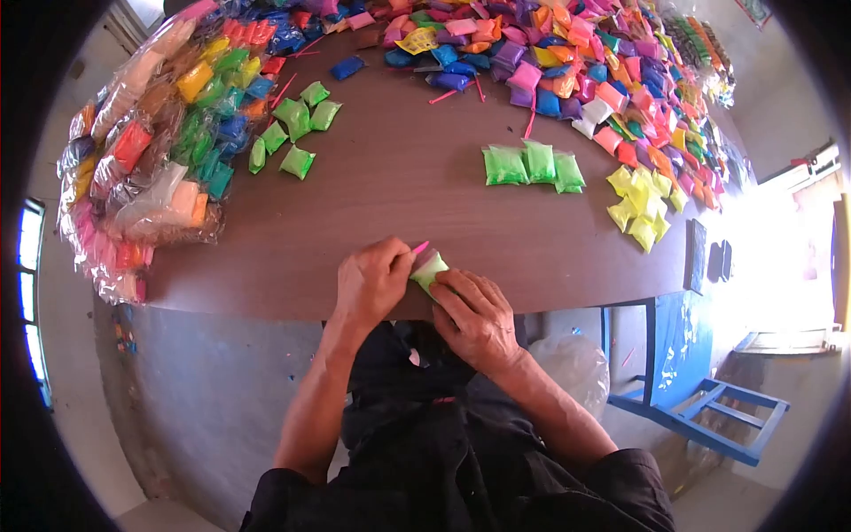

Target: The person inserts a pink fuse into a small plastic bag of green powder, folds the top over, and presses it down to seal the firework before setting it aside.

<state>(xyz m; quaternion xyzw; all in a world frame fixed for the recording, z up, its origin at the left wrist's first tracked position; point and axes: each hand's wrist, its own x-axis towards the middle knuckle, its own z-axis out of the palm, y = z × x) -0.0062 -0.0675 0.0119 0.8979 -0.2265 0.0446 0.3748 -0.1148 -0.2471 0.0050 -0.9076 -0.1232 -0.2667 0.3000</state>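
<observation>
Close to the table's front edge, my right hand has its fingers closed over a small clear packet of pale green clay-like stuff. My left hand is curled into a pinch just left of that packet. A thin pink plastic stick juts out of its fingers, its tip beside the packet's upper end. Farther up the brown table, a short row of bright green packets lies right of centre. Several loose green packets are scattered at the left.
A large heap of multicoloured packets covers the back and right. Yellow packets lie in front of it. Bagged packets are piled along the left edge. A blue stool and a clear plastic bag are below the table at right.
</observation>
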